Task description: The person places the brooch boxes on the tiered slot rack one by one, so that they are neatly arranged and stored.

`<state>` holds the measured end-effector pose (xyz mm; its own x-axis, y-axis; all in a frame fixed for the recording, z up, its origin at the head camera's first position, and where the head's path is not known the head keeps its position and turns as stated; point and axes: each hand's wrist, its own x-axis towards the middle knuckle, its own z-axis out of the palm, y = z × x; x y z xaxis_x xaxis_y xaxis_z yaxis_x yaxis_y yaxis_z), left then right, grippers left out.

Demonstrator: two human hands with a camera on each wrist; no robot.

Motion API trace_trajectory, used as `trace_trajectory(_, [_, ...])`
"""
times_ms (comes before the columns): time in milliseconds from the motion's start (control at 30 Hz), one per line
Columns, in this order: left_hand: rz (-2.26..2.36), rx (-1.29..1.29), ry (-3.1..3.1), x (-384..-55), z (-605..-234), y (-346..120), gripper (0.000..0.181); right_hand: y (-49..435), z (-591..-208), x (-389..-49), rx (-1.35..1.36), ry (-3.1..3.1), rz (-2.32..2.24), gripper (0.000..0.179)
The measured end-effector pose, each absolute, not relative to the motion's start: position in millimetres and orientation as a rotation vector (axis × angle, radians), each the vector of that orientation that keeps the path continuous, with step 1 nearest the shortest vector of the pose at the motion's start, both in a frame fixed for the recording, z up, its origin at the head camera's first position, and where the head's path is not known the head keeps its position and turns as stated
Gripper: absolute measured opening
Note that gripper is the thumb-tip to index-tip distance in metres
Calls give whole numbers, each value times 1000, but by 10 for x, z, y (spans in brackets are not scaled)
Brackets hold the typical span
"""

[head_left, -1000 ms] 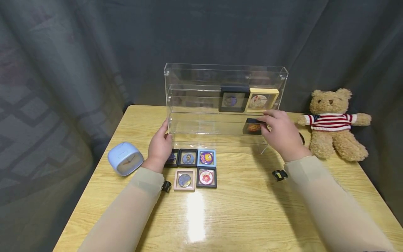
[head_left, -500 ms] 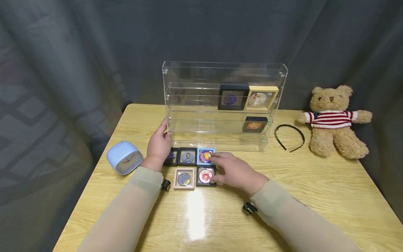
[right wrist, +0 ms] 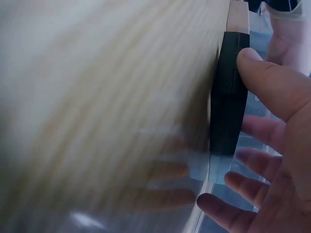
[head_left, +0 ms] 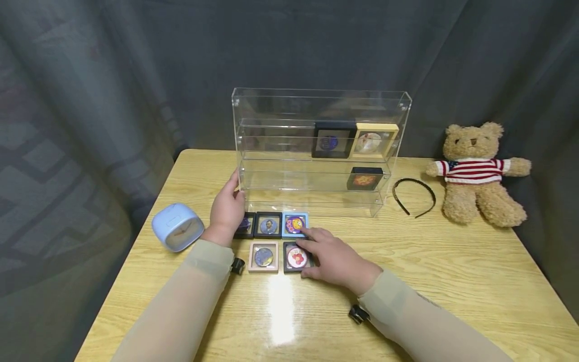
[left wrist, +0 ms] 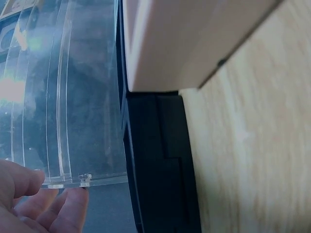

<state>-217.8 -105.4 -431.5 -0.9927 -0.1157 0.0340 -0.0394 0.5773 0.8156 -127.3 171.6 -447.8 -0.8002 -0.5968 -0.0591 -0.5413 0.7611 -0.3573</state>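
A clear acrylic display rack [head_left: 280, 176] stands tiered at the table's back. My left hand [head_left: 227, 208] holds its left side; the left wrist view shows the thumb and fingers [left wrist: 70, 208] pinching the edge. My right hand [head_left: 339, 259] grips a small black badge frame [head_left: 297, 257] with a red flower badge, thumb at its near edge, fingers at its far side. The right wrist view has the thumb [right wrist: 251, 56] against that frame's black side [right wrist: 228, 92]. Beside it lie a pink frame [head_left: 264, 271], a blue frame [head_left: 295, 236] and a black frame [head_left: 268, 235]; my left hand partly hides another.
On the rack sit a black frame [head_left: 333, 152], a yellow frame [head_left: 375, 141] and a black frame with an orange badge [head_left: 364, 179]. A blue clock [head_left: 174, 223] stands at left. A black headband [head_left: 411, 182] and a teddy bear [head_left: 472, 173] are at right.
My right hand has left the orange-badge frame on the rack and come down left to the flower-badge frame, which has shifted slightly nearer me. My left hand stays on the rack.
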Motion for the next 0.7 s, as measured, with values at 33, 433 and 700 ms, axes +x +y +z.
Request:
trace_trajectory(33, [-1399,131,-2715,-2178,-4314,-1058,63,1719,-4474,-1264,-898,2787,-490,80])
trace_trajectory(433, [-1400,141,-2711,-2175,-4307,-1065,63,1720,-4401,-1201,-809,2813,-443,83])
trace_trajectory(700, [-1410,146,-2713,-2172,-4299,-1054,62,1773,-4378,-1202,-795,2787,-460,77])
